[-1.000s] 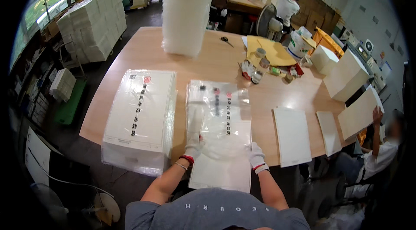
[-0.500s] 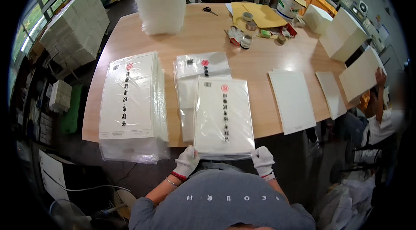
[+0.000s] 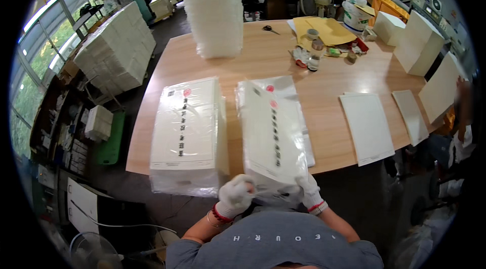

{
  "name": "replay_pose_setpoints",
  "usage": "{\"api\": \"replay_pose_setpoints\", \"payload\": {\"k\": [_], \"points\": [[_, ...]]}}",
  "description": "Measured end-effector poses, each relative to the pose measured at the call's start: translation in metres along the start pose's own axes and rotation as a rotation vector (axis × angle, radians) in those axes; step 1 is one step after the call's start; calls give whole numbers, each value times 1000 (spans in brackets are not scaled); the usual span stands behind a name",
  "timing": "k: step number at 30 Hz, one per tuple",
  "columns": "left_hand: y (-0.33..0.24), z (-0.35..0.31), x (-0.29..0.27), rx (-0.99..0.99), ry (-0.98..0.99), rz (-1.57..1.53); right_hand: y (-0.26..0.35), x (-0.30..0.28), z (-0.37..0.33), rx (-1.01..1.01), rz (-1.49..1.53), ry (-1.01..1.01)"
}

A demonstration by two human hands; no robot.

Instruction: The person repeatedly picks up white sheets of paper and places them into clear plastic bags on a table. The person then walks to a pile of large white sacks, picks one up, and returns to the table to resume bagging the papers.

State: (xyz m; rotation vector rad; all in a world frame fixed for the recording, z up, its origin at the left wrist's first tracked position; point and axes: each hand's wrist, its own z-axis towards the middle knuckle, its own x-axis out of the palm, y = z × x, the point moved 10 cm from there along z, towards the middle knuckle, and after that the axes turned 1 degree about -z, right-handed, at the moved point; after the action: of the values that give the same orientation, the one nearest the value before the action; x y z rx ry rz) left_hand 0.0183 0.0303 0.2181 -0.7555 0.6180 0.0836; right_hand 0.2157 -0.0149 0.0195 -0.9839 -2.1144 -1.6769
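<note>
Bagged packet (image 3: 273, 140) slides forward and tilts, so it covers more of the other bag (image 3: 286, 86) beneath. I see right hand (image 3: 310, 192) clamped on its near corner; left hand (image 3: 236, 195) curled, grip unclear.

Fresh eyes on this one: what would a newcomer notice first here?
Probably the tall, translucent white plastic stack towering toward the far side of the pale wooden table. Next, near the bottom centre, the white-gloved left hand and white-gloved right hand at the near end of a clear plastic sleeve around printed white paper. To its left sits a thick, glossy white pile.
</note>
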Motion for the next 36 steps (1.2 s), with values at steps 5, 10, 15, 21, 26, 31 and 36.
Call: {"api": "replay_pose_setpoints", "payload": {"k": [5,10,15,21,26,31,36], "points": [[57,-69,-148,-203,-765,230,-29,159,32,290,46,505],[226,-178,-224,-544,-1047,-370,-129,237,14,358,-504,751],[275,-312,-198,-939,-1166,-125,-128,202,20,184,-691,692],[250,-267,54,-1210,488,392,-110,71,2,444,-673,462],[139,-43,145,-304,116,-19,-62,-19,-3,357,-488,8],[178,15,223,-233,381,414,-38,-44,-16,300,-461,-89],[214,31,199,-629,435,17,-38,-40,18,358,-398,9]]}}
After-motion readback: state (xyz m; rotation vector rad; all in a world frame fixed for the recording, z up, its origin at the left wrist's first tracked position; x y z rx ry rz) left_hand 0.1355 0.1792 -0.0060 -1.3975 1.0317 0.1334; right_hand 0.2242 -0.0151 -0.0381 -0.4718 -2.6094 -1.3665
